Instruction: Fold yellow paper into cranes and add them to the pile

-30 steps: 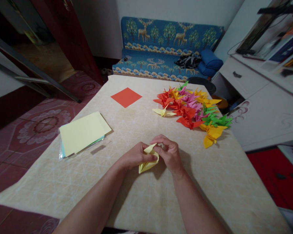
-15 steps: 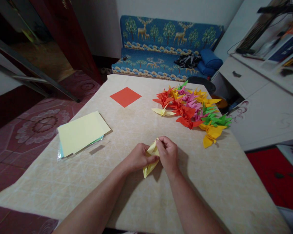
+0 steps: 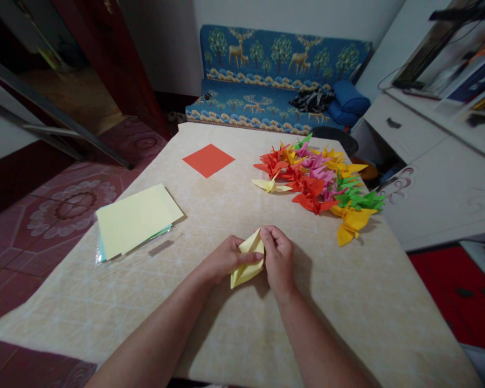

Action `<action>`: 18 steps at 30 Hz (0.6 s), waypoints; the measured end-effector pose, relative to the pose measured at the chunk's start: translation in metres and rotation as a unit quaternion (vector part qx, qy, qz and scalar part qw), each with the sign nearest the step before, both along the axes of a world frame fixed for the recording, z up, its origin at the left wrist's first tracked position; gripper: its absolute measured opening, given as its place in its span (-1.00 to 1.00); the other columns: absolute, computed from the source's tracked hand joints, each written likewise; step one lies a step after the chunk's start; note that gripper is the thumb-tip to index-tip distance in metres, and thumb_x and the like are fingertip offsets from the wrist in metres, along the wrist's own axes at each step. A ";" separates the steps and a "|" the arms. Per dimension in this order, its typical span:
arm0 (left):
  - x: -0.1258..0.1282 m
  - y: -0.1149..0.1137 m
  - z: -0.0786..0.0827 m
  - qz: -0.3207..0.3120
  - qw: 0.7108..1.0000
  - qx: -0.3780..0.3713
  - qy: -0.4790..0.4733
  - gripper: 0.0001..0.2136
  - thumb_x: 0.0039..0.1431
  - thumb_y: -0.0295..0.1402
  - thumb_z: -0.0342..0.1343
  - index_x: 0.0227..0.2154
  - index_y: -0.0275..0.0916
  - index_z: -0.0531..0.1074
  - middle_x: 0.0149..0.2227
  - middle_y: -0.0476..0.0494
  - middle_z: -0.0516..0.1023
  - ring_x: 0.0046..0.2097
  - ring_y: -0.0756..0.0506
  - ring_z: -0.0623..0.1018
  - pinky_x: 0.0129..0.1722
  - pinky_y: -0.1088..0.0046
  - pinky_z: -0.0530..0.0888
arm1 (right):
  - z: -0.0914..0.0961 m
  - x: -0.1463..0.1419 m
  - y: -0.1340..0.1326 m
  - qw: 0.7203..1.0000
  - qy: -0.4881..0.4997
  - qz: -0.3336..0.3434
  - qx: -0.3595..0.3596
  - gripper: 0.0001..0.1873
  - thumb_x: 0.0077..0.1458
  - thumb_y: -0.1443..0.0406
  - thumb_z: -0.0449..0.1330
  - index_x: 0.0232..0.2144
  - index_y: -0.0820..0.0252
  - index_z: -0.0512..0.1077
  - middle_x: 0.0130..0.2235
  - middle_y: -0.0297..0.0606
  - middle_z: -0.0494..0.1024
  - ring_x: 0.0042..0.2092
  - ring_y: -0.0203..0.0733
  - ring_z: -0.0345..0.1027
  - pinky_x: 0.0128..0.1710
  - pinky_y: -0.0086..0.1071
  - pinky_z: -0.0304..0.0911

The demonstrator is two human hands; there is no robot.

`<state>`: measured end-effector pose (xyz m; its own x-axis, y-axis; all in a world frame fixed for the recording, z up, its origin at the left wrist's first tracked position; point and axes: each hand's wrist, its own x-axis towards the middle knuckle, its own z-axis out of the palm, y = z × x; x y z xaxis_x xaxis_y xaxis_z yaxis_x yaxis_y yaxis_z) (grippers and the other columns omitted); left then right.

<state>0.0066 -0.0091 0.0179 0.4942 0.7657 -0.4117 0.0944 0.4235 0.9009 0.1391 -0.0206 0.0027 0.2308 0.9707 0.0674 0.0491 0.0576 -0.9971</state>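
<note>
Both hands hold one folded yellow paper piece [image 3: 247, 260] just above the beige table [image 3: 347, 302]. My left hand [image 3: 222, 260] grips its left side with thumb on top. My right hand [image 3: 278, 254] pinches its upper right tip with closed fingers. A pile of folded paper cranes [image 3: 317, 180] in red, pink, green and orange lies beyond, to the right. A single pale yellow crane [image 3: 270, 185] lies at the pile's left edge.
A stack of pale yellow paper sheets [image 3: 136, 220] lies at the left in a clear wrapper. A red paper square [image 3: 208, 160] lies at the far middle. A blue patterned sofa [image 3: 275, 81] stands behind; white cabinets [image 3: 436, 178] stand at the right.
The yellow piece has been turned in my hands; its upper tip now stands up between my fingers, and its lower point has swung left again after pointing down.
</note>
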 end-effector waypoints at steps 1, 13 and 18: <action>0.000 0.000 0.000 0.001 1.000 -0.001 0.000 -0.66 -0.19 -0.15 0.29 -0.62 -0.38 0.42 -0.64 -0.01 0.36 -0.61 0.09 0.28 -0.62 0.59 0.18 | 0.000 0.000 0.000 1.000 -0.003 0.000 0.001 -0.70 0.14 0.11 0.08 -0.46 0.19 0.39 -0.54 -0.40 0.30 -0.48 -0.31 0.16 -0.53 -0.49 0.10; -0.002 0.001 -0.005 -0.036 0.998 0.041 0.021 -0.66 -0.15 -0.14 0.27 -0.64 -0.37 0.41 -0.64 0.01 0.34 -0.60 0.09 0.26 -0.60 0.58 0.17 | 0.002 -0.002 -0.003 0.994 -0.085 -0.033 0.052 -0.72 0.08 0.17 0.17 -0.57 0.20 0.34 -0.57 -0.41 0.30 -0.49 -0.32 0.15 -0.48 -0.47 0.10; -0.001 -0.001 -0.007 -0.047 0.998 0.044 0.020 -0.65 -0.11 -0.13 0.27 -0.61 -0.39 0.45 -0.64 0.00 0.35 -0.60 0.10 0.25 -0.60 0.58 0.16 | 0.003 0.001 -0.001 0.996 -0.072 -0.032 0.038 -0.61 0.12 0.14 0.13 -0.66 0.19 0.26 -0.64 -0.46 0.16 -0.55 -0.36 0.05 -0.56 -0.48 -0.01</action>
